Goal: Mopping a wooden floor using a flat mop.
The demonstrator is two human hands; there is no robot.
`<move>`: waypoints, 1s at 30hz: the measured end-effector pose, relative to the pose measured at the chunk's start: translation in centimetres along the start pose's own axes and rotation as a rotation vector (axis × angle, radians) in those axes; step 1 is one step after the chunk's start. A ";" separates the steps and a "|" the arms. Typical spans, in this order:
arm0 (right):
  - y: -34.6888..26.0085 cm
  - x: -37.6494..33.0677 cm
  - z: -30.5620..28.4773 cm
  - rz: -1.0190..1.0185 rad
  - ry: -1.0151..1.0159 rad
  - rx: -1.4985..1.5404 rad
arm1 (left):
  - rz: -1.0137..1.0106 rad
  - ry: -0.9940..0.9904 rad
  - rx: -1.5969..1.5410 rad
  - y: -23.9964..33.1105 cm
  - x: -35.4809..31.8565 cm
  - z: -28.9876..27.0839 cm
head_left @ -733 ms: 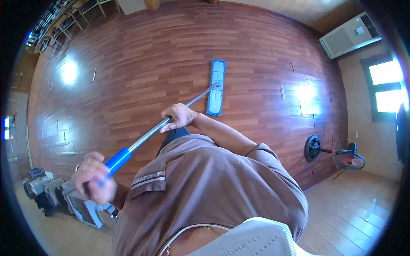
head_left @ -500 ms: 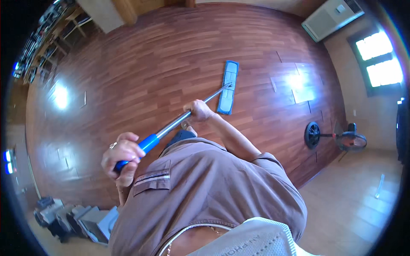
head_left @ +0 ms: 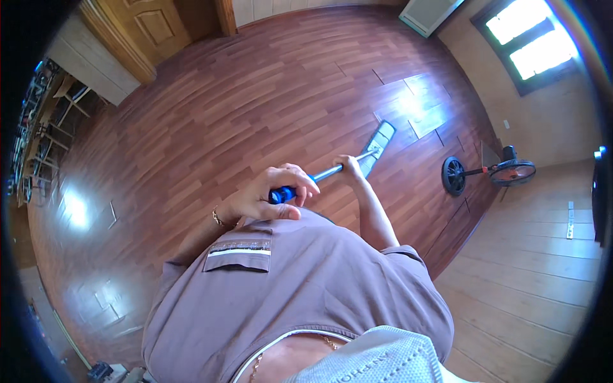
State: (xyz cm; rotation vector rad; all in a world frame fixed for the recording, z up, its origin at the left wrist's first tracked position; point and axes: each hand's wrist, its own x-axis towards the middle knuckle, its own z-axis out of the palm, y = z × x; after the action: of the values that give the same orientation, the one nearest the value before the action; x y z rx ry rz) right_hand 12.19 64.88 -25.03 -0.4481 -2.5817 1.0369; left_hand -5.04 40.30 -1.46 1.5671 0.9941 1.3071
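Mop: just one, slanting out in front of the body, and both hands are on it!
Left hand: up at the top end, fingers curled round the smooth blue grip, thumb below it, the rounded butt showing beside the palm.
Right hand: farther down, wrapped round the shiny metal pole, between the blue grip and the head.
Mop head: out beyond the right hand, a long, narrow, pale slab with darker edging, down on the planks; its near end runs close beside the right wrist.
Floor: reddish-brown wood-look boards, glossy, glaring beside the mop head.
Bracelet: one, gold-coloured links, on the left wrist.
Shirt: brownish cloth, one flap with a glittery band.
Fan: one, off to the right, round cage, round black base.
Window: one, two blazing panes, dark frame.
Door: one, brown, panelled, far left.
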 end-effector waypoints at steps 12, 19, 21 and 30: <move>-3.8 -3.2 -0.6 0.330 0.304 -0.102 | -0.068 -0.203 0.008 0.7 3.1 -4.0; -1.8 -0.5 -5.0 0.216 0.219 -0.155 | 0.131 -0.310 0.064 0.8 8.2 -4.6; 1.1 1.4 -6.2 0.163 0.246 -0.133 | 0.116 -0.292 0.111 0.3 10.6 -5.1; 12.6 12.6 -11.8 -0.022 0.148 -0.168 | 0.072 -0.077 0.234 -4.4 20.2 -6.7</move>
State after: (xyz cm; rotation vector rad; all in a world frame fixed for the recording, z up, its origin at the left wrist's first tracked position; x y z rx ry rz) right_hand 7.76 85.71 -23.63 -0.5159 -2.5437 0.7524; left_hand -9.07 61.46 1.44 1.8311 1.0823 1.2026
